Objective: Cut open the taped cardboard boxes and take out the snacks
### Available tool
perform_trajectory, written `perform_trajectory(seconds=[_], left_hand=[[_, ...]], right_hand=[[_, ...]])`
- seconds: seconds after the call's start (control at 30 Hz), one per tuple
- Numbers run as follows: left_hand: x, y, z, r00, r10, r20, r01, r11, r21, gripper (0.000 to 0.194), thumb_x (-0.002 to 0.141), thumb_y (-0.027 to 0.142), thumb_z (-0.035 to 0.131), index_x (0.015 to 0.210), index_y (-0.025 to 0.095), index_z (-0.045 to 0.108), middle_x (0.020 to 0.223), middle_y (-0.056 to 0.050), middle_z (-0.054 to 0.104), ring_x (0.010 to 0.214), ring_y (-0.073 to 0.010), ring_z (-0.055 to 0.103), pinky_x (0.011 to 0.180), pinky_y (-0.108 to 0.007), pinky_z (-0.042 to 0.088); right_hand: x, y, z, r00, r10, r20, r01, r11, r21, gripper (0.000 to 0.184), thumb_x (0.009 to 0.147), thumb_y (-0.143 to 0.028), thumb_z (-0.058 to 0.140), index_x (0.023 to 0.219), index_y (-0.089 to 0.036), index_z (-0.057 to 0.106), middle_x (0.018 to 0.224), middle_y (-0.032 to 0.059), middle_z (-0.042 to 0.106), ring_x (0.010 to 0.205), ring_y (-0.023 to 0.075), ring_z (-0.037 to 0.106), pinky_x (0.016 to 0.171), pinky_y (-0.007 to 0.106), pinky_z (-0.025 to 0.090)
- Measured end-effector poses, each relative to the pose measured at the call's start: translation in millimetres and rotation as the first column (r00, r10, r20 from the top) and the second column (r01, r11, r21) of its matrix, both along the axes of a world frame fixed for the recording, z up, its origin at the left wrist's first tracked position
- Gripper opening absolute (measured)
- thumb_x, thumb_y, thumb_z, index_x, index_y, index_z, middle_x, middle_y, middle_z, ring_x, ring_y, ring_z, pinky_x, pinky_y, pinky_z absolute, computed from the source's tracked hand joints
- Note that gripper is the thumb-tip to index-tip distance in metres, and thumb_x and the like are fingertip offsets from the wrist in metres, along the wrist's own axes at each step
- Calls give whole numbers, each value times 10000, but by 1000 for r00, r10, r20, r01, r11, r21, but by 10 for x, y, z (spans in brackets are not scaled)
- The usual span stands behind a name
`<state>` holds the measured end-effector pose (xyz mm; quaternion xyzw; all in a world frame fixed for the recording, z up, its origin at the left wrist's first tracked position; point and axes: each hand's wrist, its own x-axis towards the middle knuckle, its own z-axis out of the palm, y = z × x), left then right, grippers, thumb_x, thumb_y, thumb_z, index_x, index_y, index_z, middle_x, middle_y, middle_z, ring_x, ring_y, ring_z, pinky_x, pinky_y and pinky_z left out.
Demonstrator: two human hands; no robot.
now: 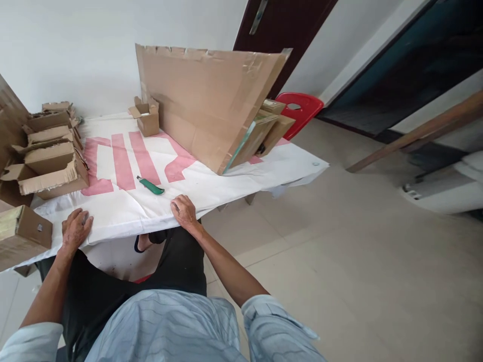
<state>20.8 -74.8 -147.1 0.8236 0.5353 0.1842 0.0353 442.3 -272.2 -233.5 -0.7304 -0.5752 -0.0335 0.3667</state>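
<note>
My left hand (76, 229) rests on the near edge of the cloth-covered table, fingers lying on the white cloth (124, 213), with nothing in them. Farther right along the same edge lies my right hand (184, 210), its fingers loosely bent over the cloth and holding no object. A green box cutter (151, 185) lies on the cloth just beyond my right hand, apart from it. To the left of my left hand stands a closed cardboard box (28, 236).
Several open cardboard boxes (56, 168) stand in a row at left. One small open box (146, 116) is near the wall. A large cardboard sheet (204, 100) leans upright, flat pieces behind it. A red chair (298, 108) and a wooden beam (415, 133) are at right.
</note>
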Motion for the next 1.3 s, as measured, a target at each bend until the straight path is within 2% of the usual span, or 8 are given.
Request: perform_trajectory(seconds=[0.2,0.33,0.47,0.8,0.93,1.1,1.2,1.3], left_hand=[[15,18,57,1000,7,-14,-7,1000,0,411,1061,400,587,1312,216,855,1617,-215,760,1580,-427,645,1341,-634,507],[20,26,94,997,28,-68,-30,999,-30,448,1093,408,554,1342,189,855,1682,-234,713,1621,-428,624,1362,-627,493],[10,13,106,997,27,-74,-28,999,-22,465,1101,396,542,1363,178,859,1682,-255,707,1613,-454,629,1335,-670,508],[-50,3,29,999,18,-51,-17,1000,18,477,1098,405,509,1332,184,861,1643,-255,738,1591,-438,648,1308,-650,536],[-55,-34,-6,999,34,-42,-33,999,25,435,1085,407,531,1296,222,864,1625,-216,757,1576,-409,662,1298,-609,551],[-79,-109,-53,999,28,-19,-28,999,26,402,1069,392,554,1264,224,863,1619,-216,758,1555,-410,677,1282,-599,562],[-104,-140,-81,1000,9,-8,-9,1000,29,394,1061,405,563,1249,225,859,1607,-210,766,1535,-403,693,1263,-570,579],[-122,-162,-113,1000,-10,-1,10,999,37,381,1060,406,576,1240,225,858,1593,-207,776,1516,-398,709,1248,-557,589]], right_hand=[[-26,64,5,1000,-15,9,14,999,46,235,1109,-166,590,968,-255,755,1050,106,734,1040,298,605,984,412,499],[-27,96,1,1000,-14,11,14,998,61,233,1091,-148,598,958,-256,756,1052,106,737,1051,300,611,971,411,499],[-34,126,-8,1000,-21,16,20,998,54,229,1085,-142,610,960,-257,764,1048,106,733,1054,307,616,952,411,497],[-52,125,-49,999,-30,23,27,994,109,247,1084,-127,601,924,-263,731,1020,94,739,1023,292,626,939,397,493],[-49,100,-70,999,-26,24,23,992,120,242,1085,-135,592,924,-264,719,1015,94,736,1012,292,626,937,396,492],[-46,61,-130,999,-40,22,37,993,114,255,1106,-164,564,929,-262,719,1025,105,749,1012,297,646,946,406,502],[-48,61,-119,999,-52,5,52,996,71,214,1101,-185,581,998,-256,754,1066,118,755,1049,310,656,975,416,518],[-55,152,-36,999,-31,-13,32,999,44,192,1091,-230,642,1213,-239,790,1197,146,765,1149,333,681,1026,434,554]])
